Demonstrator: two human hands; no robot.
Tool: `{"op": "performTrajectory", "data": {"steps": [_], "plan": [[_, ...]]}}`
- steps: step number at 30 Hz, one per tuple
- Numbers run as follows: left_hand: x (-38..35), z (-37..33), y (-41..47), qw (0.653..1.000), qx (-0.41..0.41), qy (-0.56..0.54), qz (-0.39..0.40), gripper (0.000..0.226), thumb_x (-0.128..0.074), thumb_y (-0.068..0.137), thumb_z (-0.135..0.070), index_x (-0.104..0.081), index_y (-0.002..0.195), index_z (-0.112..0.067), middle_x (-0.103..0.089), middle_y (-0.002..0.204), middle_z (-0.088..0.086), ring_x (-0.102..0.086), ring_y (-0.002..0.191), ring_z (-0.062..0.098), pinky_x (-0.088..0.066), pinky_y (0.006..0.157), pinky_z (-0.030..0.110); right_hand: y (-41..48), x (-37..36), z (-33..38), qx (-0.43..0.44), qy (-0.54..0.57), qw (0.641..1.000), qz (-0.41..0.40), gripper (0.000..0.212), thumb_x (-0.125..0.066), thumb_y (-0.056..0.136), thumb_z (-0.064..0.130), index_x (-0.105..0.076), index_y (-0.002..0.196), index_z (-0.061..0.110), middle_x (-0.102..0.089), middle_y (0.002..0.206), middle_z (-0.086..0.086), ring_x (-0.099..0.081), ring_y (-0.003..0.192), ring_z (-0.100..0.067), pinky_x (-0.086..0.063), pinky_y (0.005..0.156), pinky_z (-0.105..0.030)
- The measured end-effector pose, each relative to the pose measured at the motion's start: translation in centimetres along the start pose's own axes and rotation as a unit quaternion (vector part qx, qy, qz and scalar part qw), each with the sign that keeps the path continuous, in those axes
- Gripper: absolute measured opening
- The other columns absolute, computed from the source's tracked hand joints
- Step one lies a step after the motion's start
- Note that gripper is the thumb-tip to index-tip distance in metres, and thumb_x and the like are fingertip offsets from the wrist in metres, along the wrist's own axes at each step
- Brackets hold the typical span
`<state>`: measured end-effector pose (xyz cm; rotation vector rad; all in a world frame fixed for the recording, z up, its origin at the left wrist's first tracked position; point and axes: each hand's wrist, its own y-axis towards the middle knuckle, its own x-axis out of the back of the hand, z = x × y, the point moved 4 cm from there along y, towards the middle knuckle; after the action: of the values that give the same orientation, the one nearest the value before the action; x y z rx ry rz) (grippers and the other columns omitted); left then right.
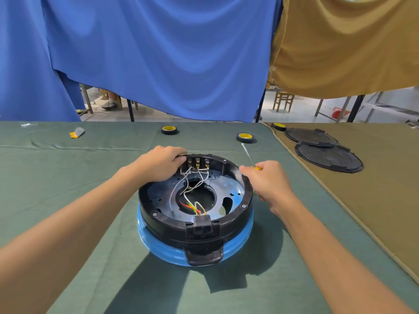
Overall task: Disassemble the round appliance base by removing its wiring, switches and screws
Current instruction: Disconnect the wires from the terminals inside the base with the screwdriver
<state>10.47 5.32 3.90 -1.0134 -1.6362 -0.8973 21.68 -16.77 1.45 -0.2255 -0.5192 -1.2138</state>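
The round appliance base (195, 223) sat upturned at the centre of the table (68, 177). The left hand (161, 163) had its fingers curled on the switch block (197, 162) at the base's 12 o'clock. The right hand (269, 180), at 3 o'clock, was closed round a screwdriver (248, 155). Recommended: steady the block and pull each of the white wires (189, 173) at its terminal — not mid-length. Counted: three switch terminals, two rim screws (154, 214) visible, three tape rolls (168, 129), two black covers (328, 158).

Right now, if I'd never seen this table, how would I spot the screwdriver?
Find the big round black-and-blue appliance base in the middle of the green cloth. The right hand at its right rim grips the screwdriver. It is the only thin shiny metal rod, with a bit of yellow handle showing, and it points away toward a tape roll.
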Motion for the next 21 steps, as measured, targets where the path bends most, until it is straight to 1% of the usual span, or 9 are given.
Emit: {"op": "performTrajectory", "data": {"steps": [1,3,8,12,14,16,18,20,21], "plan": [[-0.1,0.4,-0.3,1.0,0.003,-0.018,-0.003,0.04,-0.037,0.105,-0.027,-0.046,0.143,-0.02,-0.055,0.14,0.008,-0.049,0.126,0.033,-0.041,0.102,0.041,-0.3,-0.2,0.3,0.011,-0.019,1.0,-0.009,0.042,-0.066,0.083,0.027,-0.04,0.052,0.015,-0.041,0.05,-0.002,-0.035,0.047,-0.018,-0.031,0.049,-0.028],[-0.2,1.0,-0.8,0.999,0.01,-0.049,-0.013,0.039,-0.037,0.105,-0.019,-0.047,0.143,-0.019,-0.056,0.139,0.009,-0.051,0.123,0.033,-0.04,0.098,0.035,-0.3,-0.7,0.7,0.03,-0.041,0.998,-0.031,0.04,-0.066,0.084,0.024,-0.04,0.054,0.015,-0.041,0.053,-0.003,-0.036,0.05,-0.018,-0.032,0.051,-0.028],[-0.3,2.2,-1.4,0.992,0.058,-0.112,-0.03,0.04,-0.037,0.104,-0.01,-0.05,0.141,-0.018,-0.055,0.139,0.01,-0.047,0.128,0.032,-0.036,0.102,0.034,0.7,-1.7,1.4,0.065,-0.058,0.995,-0.049,0.027,-0.064,0.085,0.021,-0.06,0.068,0.0,-0.057,0.062,-0.017,-0.045,0.057,-0.02,-0.038,0.054,-0.03],[0.1,3.3,-1.9,0.987,0.078,-0.131,-0.047,0.038,-0.041,0.101,-0.008,-0.055,0.135,-0.016,-0.058,0.134,0.009,-0.048,0.126,0.03,-0.035,0.098,0.029,1.9,-2.4,2.2,0.078,-0.015,0.997,-0.015,0.018,-0.071,0.083,0.024,-0.068,0.07,0.013,-0.062,0.063,-0.001,-0.054,0.065,-0.019,-0.044,0.056,-0.027],[0.3,3.6,-2.3,0.987,0.082,-0.133,-0.043,0.037,-0.04,0.101,-0.008,-0.056,0.133,-0.015,-0.059,0.132,0.011,-0.049,0.124,0.031,-0.037,0.097,0.031,2.4,-2.6,2.7,0.095,-0.051,0.994,-0.021,0.02,-0.072,0.083,0.031,-0.068,0.073,0.014,-0.064,0.067,0.0,-0.057,0.069,-0.019,-0.047,0.06,-0.03],[0.3,3.8,-2.6,0.986,0.087,-0.136,-0.036,0.037,-0.04,0.101,-0.009,-0.054,0.134,-0.015,-0.057,0.133,0.012,-0.048,0.124,0.031,-0.038,0.097,0.032,2.2,-2.4,3.6,0.141,-0.14,0.979,-0.048,0.025,-0.065,0.087,0.039,-0.066,0.08,0.015,-0.063,0.074,0.001,-0.056,0.075,-0.02,-0.044,0.061,-0.029],[0.3,3.9,-2.7,0.985,0.091,-0.141,-0.033,0.037,-0.039,0.102,-0.009,-0.052,0.136,-0.015,-0.056,0.134,0.012,-0.048,0.123,0.031,-0.037,0.096,0.032,1.7,-2.5,4.5,0.202,-0.22,0.953,-0.048,0.034,-0.049,0.094,0.045,-0.066,0.098,0.017,-0.061,0.094,-0.003,-0.056,0.087,-0.025,-0.044,0.07,-0.033],[0.3,3.7,-2.7,0.985,0.092,-0.143,-0.032,0.038,-0.038,0.102,-0.009,-0.051,0.137,-0.015,-0.054,0.137,0.012,-0.047,0.124,0.031,-0.037,0.095,0.03,1.2,-2.8,5.3,0.233,-0.254,0.939,0.011,0.041,-0.035,0.099,0.042,-0.06,0.122,0.018,-0.054,0.115,-0.005,-0.053,0.103,-0.028,-0.043,0.084,-0.04],[0.4,3.5,-2.6,0.985,0.093,-0.142,-0.034,0.039,-0.038,0.102,-0.01,-0.049,0.139,-0.015,-0.052,0.139,0.012,-0.047,0.125,0.03,-0.037,0.095,0.03,1.0,-2.9,5.7,0.25,-0.261,0.931,0.048,0.043,-0.032,0.1,0.037,-0.057,0.126,0.014,-0.052,0.116,-0.005,-0.051,0.106,-0.026,-0.041,0.086,-0.04]]}}
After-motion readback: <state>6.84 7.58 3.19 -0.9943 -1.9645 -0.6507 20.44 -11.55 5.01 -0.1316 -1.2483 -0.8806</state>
